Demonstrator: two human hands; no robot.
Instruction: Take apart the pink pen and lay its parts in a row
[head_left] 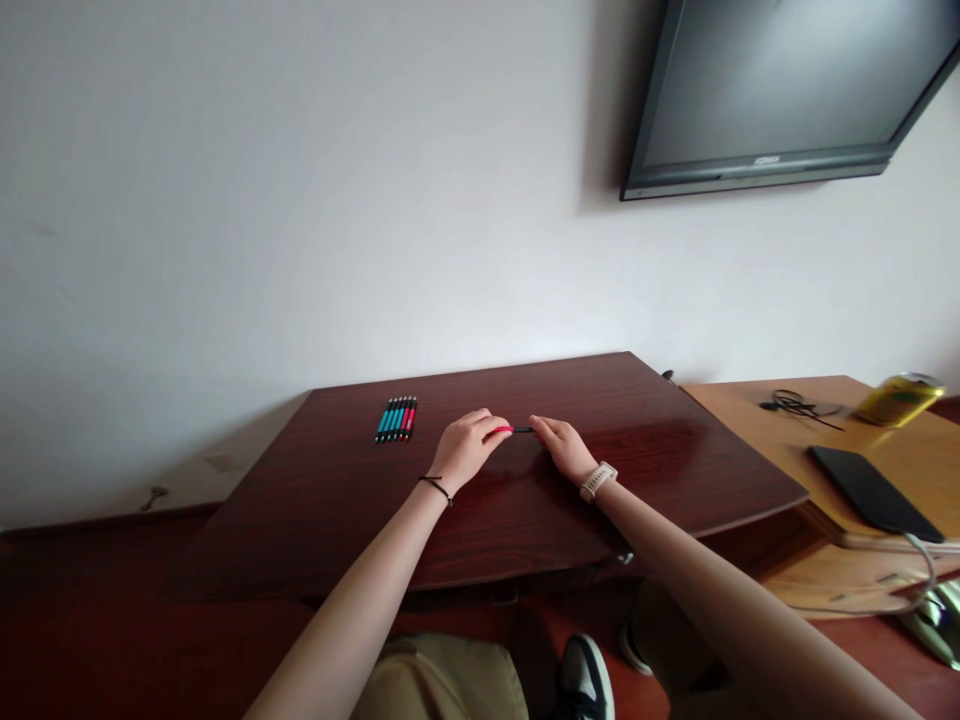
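Low over the dark wooden table (360,520), a red-and-black pen (517,430) spans the gap between my two hands. Fingers of my left hand (466,445), the wrist of which wears a dark band, are closed on its red part. My right hand (564,448), with a pale watch strap at the wrist, pinches the black end. The pen's outer ends are covered by my fingers. Left of my hands, several pens (396,419) lie side by side in a neat row, blue ones on the left and red ones on the right.
To the right stands a lighter wooden cabinet (750,450) holding a black cable (799,404), a flat black device (874,490) and a yellow can (900,400) on its side. A television (780,90) hangs on the white wall behind. Shoes show below the table's front edge.
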